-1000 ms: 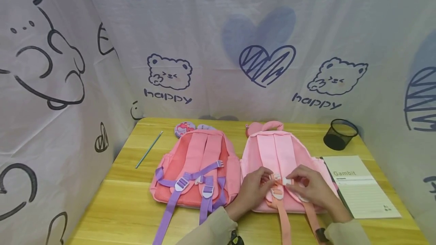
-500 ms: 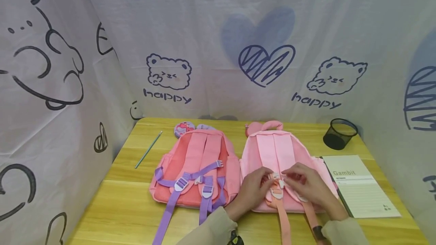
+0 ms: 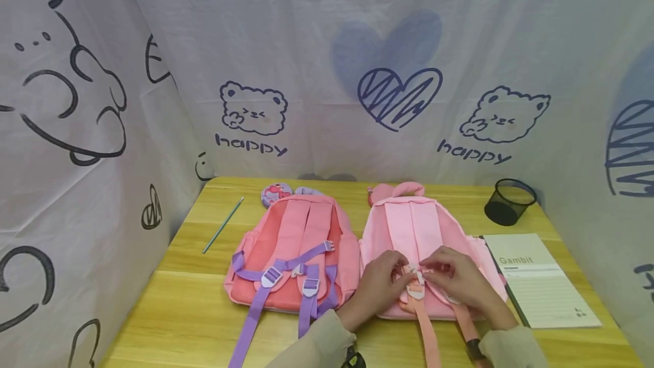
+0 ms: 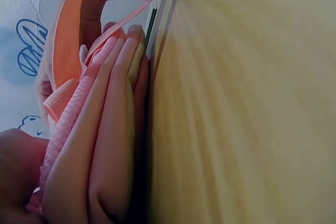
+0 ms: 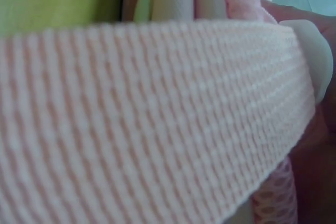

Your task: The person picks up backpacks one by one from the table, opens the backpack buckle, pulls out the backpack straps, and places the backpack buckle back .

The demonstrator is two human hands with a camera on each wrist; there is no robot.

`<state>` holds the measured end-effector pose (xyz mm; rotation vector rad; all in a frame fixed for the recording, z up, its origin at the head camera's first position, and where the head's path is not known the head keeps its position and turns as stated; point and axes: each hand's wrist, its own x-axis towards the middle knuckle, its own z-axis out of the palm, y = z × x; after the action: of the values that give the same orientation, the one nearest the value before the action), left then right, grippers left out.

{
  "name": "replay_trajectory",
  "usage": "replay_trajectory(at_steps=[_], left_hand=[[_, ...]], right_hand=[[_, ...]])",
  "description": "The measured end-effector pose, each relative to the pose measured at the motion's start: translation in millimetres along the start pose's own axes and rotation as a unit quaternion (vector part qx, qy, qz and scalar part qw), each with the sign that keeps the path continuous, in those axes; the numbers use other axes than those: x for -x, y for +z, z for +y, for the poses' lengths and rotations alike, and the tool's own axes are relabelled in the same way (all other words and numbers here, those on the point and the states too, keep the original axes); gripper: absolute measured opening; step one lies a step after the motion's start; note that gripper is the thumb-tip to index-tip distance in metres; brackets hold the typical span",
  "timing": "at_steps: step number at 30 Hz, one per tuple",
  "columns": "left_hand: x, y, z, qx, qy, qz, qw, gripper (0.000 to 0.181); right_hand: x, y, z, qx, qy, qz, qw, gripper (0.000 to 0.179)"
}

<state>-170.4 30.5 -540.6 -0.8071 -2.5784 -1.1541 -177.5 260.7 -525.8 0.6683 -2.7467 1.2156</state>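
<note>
Two hands (image 3: 380, 284) (image 3: 460, 280) pinch a white buckle (image 3: 420, 278) over a wooden table (image 3: 174, 305) backed by printed cloth (image 3: 311, 44).

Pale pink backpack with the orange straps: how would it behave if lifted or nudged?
The backpack would probably sag: its fabric shows soft folds in the left wrist view. The orange straps would likely dangle and might snag, as they trail past its bottom edge. Rolling seems unlikely, since it lies flat on the table.

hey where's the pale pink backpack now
In the head view, the pale pink backpack lies right of centre under the left hand and right hand, between the purple-strapped backpack and the notebook.
</note>
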Motion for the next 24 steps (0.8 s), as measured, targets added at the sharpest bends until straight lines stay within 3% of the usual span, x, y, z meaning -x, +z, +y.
replay_trajectory(at_steps=[5,12,18,24], left_hand=[[0.1,0.7,-1.3,-0.019,0.007,-0.006,0.9998,0.023],[2.0,0.1,-0.6,0.026,-0.004,0.019,0.9995,0.018],[2.5,0.4,0.4,0.029,0.003,0.039,0.9988,0.018],[2.4,1.6,-0.4,0.039,-0.003,0.038,0.9985,0.02]], right_hand=[[-0.7,-0.1,-0.6,0.005,0.0,0.002,1.0,0.02],[-3.4,0.0,0.2,0.012,0.006,0.009,0.9999,0.011],[-7.3,1.9,-3.2,0.012,0.01,0.012,0.9998,0.011],[-10.6,4.8,-7.0,0.016,0.021,0.007,0.9996,0.013]])
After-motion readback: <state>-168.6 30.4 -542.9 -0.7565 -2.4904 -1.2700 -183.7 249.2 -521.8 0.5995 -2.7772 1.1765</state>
